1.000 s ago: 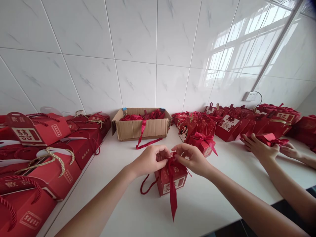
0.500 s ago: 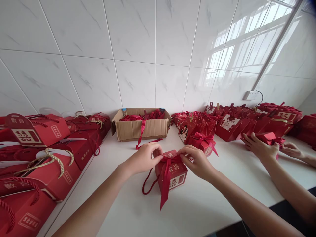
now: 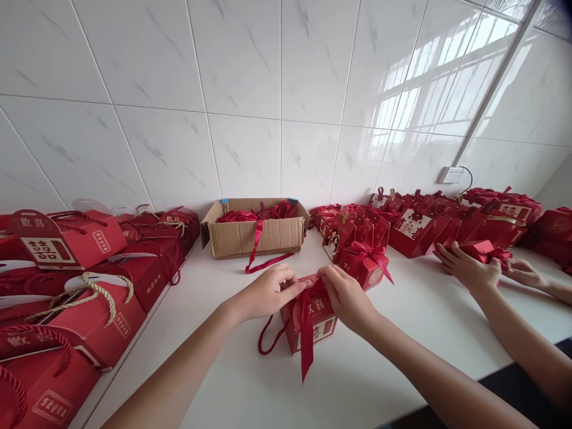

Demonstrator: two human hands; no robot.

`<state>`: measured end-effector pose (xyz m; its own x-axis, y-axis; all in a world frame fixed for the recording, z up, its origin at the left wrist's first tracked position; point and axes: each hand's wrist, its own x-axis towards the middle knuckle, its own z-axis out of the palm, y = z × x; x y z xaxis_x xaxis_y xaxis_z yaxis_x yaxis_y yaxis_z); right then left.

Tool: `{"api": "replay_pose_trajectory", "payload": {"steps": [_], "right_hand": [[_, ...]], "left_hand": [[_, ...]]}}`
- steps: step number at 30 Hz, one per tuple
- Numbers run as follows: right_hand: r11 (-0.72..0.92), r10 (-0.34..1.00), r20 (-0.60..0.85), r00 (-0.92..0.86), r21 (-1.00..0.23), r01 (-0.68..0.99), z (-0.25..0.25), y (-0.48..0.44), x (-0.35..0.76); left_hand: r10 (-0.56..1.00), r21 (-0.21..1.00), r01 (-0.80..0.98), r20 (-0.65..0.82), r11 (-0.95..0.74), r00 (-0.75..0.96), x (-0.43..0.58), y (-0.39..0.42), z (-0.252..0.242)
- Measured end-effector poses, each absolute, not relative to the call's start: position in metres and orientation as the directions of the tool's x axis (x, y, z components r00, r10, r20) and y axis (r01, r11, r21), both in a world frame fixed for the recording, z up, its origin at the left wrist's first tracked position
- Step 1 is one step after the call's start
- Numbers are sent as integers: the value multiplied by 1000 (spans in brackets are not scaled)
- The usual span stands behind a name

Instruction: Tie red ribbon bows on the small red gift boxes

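Note:
Before me on the white table stands a small red gift box [image 3: 300, 328] with gold and white characters and a red cord handle [image 3: 267, 345] drooping on its left side. A red ribbon [image 3: 307, 339] is looped at the top of the box, and one tail hangs down its front. My left hand [image 3: 270, 292] pinches the ribbon at the box's upper left. At the upper right, my right hand [image 3: 348, 295] has its fingers closed on the ribbon, partly covering it. Just behind sits a red box with a ribbon bow [image 3: 366, 274].
Red boxes with rope handles [image 3: 107, 310] crowd the left side. A cardboard box [image 3: 257, 238] of red ribbons stands by the tiled wall, one ribbon trailing out. Several red boxes [image 3: 413, 229] line the right back. At right, another person's hands [image 3: 473, 268] hold a red box.
My right hand has moved slightly left and inward over the ribbon, its fingers closing nearer my left hand. The hanging ribbon tail has shifted a little right.

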<state>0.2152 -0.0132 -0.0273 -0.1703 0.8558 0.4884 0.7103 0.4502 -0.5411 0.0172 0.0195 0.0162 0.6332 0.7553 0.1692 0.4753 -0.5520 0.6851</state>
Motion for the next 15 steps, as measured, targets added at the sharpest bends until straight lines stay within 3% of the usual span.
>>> {"api": "replay_pose_trajectory", "payload": {"steps": [9,15], "right_hand": [[499,818,554,-157,-546,673,-21,-12,214],[423,872,470,-140,-576,699,-12,-28,210]], "left_hand": [[869,643,587,323,-492,375,42,19,-11],[866,586,643,407,-492,291,46,18,-11]]}}
